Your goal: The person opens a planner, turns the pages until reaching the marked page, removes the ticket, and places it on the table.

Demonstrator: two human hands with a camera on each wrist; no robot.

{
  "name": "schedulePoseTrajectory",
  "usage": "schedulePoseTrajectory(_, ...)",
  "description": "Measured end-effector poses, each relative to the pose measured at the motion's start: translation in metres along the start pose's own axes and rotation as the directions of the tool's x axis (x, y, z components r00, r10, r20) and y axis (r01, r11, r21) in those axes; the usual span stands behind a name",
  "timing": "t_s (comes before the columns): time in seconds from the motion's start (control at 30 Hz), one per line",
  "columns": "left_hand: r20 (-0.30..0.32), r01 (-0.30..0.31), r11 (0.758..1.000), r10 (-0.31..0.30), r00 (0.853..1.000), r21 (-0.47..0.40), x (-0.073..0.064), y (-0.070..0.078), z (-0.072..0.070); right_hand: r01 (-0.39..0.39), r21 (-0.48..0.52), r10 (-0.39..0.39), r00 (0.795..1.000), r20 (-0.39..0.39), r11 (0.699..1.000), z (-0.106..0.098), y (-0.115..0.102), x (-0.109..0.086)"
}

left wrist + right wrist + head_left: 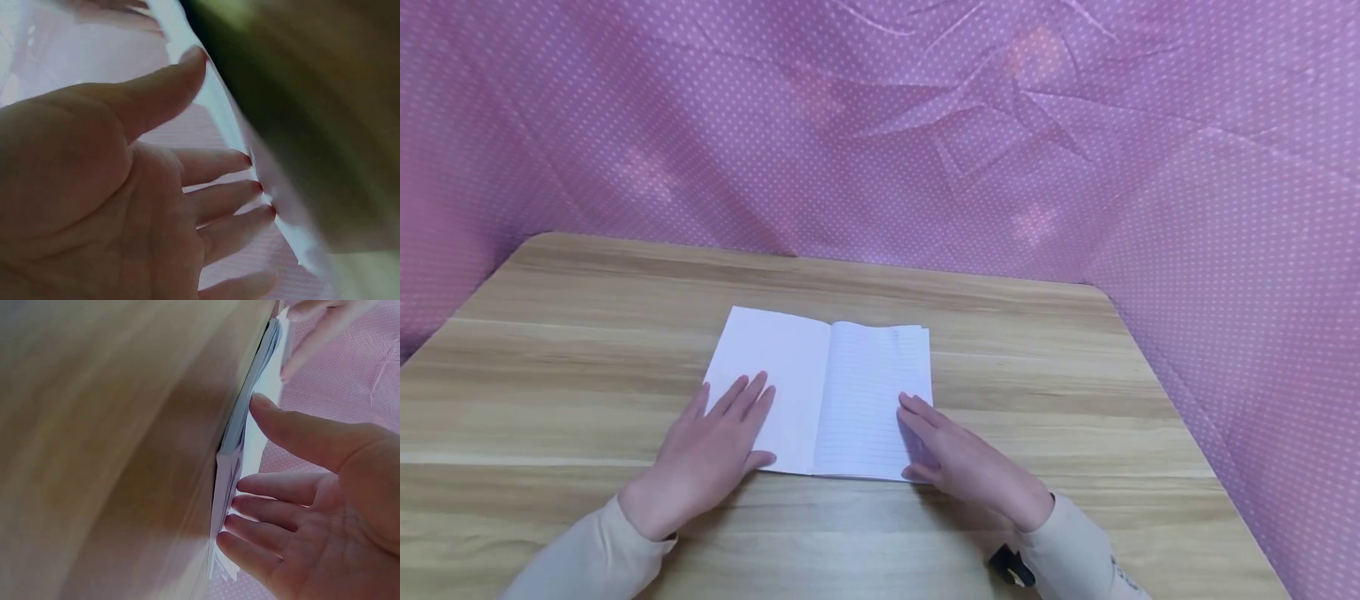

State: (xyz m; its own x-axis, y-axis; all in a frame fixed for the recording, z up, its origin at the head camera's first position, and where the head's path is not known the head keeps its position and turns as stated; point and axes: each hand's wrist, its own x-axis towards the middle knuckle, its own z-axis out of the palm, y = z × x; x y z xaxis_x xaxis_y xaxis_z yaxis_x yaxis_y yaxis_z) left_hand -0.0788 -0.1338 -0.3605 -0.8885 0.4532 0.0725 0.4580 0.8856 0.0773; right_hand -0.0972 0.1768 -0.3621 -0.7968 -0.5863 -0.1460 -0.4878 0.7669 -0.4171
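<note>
An open notebook lies on the wooden table, its left side blank white and its right page ruled with lines. My left hand rests on the lower part of the blank side, fingers spread and fairly straight. In the left wrist view the fingertips touch the paper. My right hand is at the right page's lower outer edge. Seen from the right wrist, the thumb and fingertips rest along the notebook's page edges, the fingers extended.
The wooden table extends around the notebook on every side. A small black object lies by the right sleeve at the near edge. Pink dotted cloth hangs behind the table and along its sides.
</note>
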Motion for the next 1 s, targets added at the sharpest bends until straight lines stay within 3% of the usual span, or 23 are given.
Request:
schedulePoseTrajectory(0.23,0.068,0.0,0.995,0.007,0.998,-0.104,-0.001,-0.005,0.01,-0.008,-0.008,0.008,1.0,0.01,1.0,-0.001,0.0,0.0)
schedulePoseTrajectory(0.7,0.08,-0.003,0.993,0.012,0.997,-0.117,-0.001,-0.004,0.011,0.029,-0.003,-0.029,0.999,-0.035,1.0,-0.003,0.008,0.001)
schedulePoseTrajectory(1.0,0.08,0.003,0.993,0.007,0.997,-0.122,-0.001,-0.004,0.012,0.074,0.08,-0.066,0.994,-0.092,0.994,-0.022,0.025,0.028)
